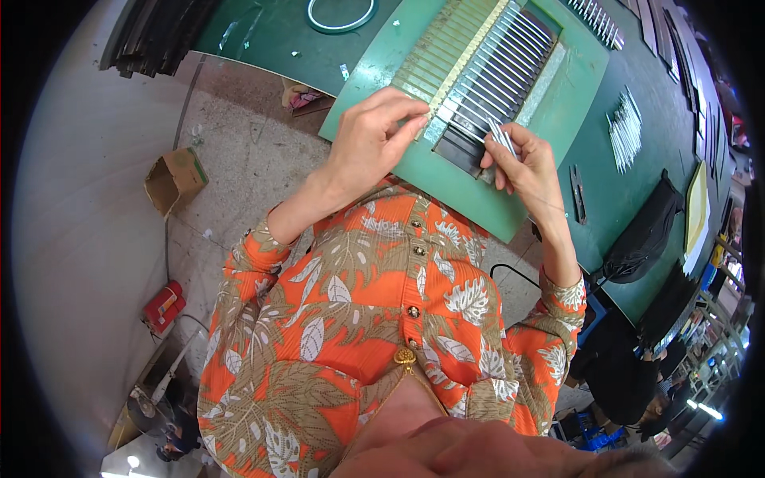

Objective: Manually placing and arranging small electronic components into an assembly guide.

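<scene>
A green board lies tilted in front of me, overlapping the green table's near edge. Set into it is a slotted frame, with thin silvery rods laid side by side over dark strips. My left hand rests at the frame's left side, thumb and forefinger pinched at a pale ridged bar; what is between the fingertips is too small to make out. Over the frame's near right corner, my right hand grips a small bundle of thin metal rods.
Loose metal rods lie piled on the table to the right. Nearer are a slim dark metal tool and a black bag. A pale ring sits at the far left. On the floor stands an open cardboard box.
</scene>
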`<state>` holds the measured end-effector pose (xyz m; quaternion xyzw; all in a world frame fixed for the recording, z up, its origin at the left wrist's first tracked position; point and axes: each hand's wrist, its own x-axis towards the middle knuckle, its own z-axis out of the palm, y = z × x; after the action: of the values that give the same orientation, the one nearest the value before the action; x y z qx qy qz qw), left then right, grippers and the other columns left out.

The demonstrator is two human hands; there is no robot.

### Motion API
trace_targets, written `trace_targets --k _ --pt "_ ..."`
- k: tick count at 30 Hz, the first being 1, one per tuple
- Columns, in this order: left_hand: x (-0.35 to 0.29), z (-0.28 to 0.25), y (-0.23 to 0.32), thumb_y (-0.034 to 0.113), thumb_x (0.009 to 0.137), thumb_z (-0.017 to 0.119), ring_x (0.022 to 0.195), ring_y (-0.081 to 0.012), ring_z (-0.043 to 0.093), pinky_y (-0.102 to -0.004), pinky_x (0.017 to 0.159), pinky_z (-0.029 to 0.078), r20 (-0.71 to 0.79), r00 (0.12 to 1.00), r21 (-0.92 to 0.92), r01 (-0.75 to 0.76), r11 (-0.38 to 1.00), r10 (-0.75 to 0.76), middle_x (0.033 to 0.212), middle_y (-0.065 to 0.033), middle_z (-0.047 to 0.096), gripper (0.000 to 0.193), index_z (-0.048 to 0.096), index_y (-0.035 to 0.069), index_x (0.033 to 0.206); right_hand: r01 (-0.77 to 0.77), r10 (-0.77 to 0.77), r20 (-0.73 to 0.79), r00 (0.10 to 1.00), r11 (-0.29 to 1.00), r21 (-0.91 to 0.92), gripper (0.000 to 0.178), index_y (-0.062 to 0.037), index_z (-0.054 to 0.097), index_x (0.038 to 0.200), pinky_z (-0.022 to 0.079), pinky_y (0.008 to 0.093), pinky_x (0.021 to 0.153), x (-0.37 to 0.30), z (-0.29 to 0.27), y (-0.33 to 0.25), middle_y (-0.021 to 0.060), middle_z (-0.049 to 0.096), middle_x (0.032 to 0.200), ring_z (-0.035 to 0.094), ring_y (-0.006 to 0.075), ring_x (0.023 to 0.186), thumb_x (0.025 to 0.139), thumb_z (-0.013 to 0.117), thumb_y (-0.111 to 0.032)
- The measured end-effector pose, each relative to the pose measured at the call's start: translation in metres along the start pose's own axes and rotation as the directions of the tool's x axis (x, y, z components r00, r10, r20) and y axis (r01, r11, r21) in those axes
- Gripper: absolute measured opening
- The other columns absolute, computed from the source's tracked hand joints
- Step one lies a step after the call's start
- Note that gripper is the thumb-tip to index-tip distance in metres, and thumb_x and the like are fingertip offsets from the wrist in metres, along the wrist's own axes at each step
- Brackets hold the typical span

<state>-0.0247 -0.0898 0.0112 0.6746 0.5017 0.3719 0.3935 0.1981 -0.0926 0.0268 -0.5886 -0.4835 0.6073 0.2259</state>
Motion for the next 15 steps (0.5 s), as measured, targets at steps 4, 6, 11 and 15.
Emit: trace_targets --k 4,6,11,15 --pt "-0.001 0.003 -0.005 0.002 0.079 0.063 0.065 -0.0213 0.061 -0.0308 0.056 0.048 -0.011 0.998 0.077 -0.069 0.995 0.070 0.082 -0.0097 0.060 0.009 0.065 -0.001 0.087 -0.002 0.002 -0.020 1.000 1.000 -0.029 0.015 -0.0021 0.057 0.082 0.033 0.0174 0.038 0.000 0.002 0.000 0.0003 0.059 0.066 0.046 0.0024 0.045 0.090 0.055 -0.014" --pt "-0.001 0.003 -0.007 0.002 0.078 0.063 0.065 -0.0222 0.061 -0.0317 0.056 0.048 -0.011 0.997 0.088 -0.081 0.993 0.082 0.081 -0.0098 0.059 0.010 0.065 -0.001 0.087 -0.004 0.003 -0.025 1.000 0.999 -0.038 0.015 -0.0022 0.057 0.082 0.033 0.0174 0.038 0.001 0.003 0.000 0.0002 0.059 0.066 0.046 0.0024 0.045 0.090 0.055 -0.014" --pt "-0.001 0.004 -0.011 0.001 0.078 0.063 0.064 -0.0243 0.060 -0.0339 0.057 0.048 -0.004 0.990 0.128 -0.137 0.982 0.139 0.082 -0.0101 0.058 0.011 0.065 0.000 0.088 -0.005 0.003 -0.040 0.999 0.998 -0.057 0.015 -0.0022 0.057 0.081 0.033 0.0176 0.038 0.004 0.004 0.001 0.0002 0.059 0.066 0.046 0.0024 0.045 0.090 0.055 -0.014" --pt "0.001 0.006 -0.014 0.001 0.076 0.062 0.071 -0.0236 0.061 -0.0338 0.058 0.049 0.040 0.977 0.199 -0.214 0.956 0.211 0.087 -0.0091 0.058 0.017 0.064 0.001 0.093 -0.006 0.002 -0.053 0.999 0.997 -0.081 0.014 -0.0019 0.057 0.081 0.033 0.0178 0.038 0.005 0.004 -0.001 0.0003 0.059 0.065 0.046 0.0026 0.045 0.090 0.055 -0.013"
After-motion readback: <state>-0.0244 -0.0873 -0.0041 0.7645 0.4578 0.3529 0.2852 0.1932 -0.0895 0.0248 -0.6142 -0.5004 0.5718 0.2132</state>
